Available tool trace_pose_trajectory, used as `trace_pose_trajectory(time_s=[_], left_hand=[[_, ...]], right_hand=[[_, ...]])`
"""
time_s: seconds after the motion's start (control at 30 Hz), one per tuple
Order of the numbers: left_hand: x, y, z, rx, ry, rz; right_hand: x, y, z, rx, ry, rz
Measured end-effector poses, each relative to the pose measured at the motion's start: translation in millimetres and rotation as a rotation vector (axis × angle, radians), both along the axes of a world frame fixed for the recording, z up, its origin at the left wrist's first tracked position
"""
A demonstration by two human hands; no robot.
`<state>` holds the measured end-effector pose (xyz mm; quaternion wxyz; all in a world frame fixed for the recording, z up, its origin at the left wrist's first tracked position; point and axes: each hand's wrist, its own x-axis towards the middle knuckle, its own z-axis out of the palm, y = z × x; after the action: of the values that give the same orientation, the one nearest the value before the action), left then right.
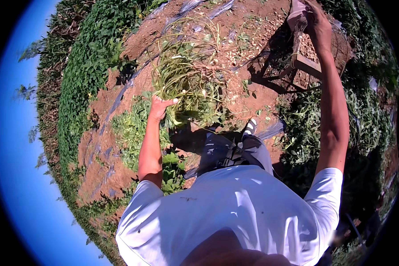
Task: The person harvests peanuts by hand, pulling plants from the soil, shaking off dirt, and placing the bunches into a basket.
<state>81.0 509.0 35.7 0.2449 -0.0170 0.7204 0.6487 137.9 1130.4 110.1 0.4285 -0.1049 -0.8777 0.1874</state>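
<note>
A large loose bunch of peanut plants [186, 75], with long yellow-green stems, leaves and a few pale pods, spreads in front of me. My left hand [160, 107] is at its near left edge, thumb stretched out across the stems; the other fingers are partly hidden and appear to be around them. To the far right, my right hand [318, 26] reaches up to a wooden frame with wire mesh [307, 66]. Its fingers are bent over the top, beside a pinkish sheet [296, 14]. Pale pods lie inside the mesh.
Pale pods [239, 48] are scattered over reddish soil between the bunch and the frame. Cut greenery [368, 119] is heaped at the right. Strips of plastic film [119, 95] run along the soil at the left, beside leafy crop rows [84, 66]. My shoe [250, 126] stands below the bunch.
</note>
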Motion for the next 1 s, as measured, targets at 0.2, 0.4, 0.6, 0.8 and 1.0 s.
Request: trace_pose_trajectory(time_s=[0.2,0.4,0.6,0.8,1.0], left_hand=[[-14.7,27.9,20.3,0.174,0.009,0.06],[-25.0,47.8,15.8,0.38,0.025,0.092],[-29.6,79.8,17.9,0.518,0.021,0.066],[-23.2,88.7,12.0,0.6,0.064,0.039],[-20.9,75.7,-15.9,0.668,-0.057,0.104]], right_hand=[[27.9,25.8,-77.0,-0.539,-0.454,0.002],[47.5,-171.6,-67.0,-1.0,-0.453,0.507],[50.4,-237.9,-80.2,-1.185,-0.309,0.544],[48.9,-243.3,-68.8,-1.257,-0.33,0.555],[50.0,-251.0,-21.1,-1.422,-0.118,0.696]])
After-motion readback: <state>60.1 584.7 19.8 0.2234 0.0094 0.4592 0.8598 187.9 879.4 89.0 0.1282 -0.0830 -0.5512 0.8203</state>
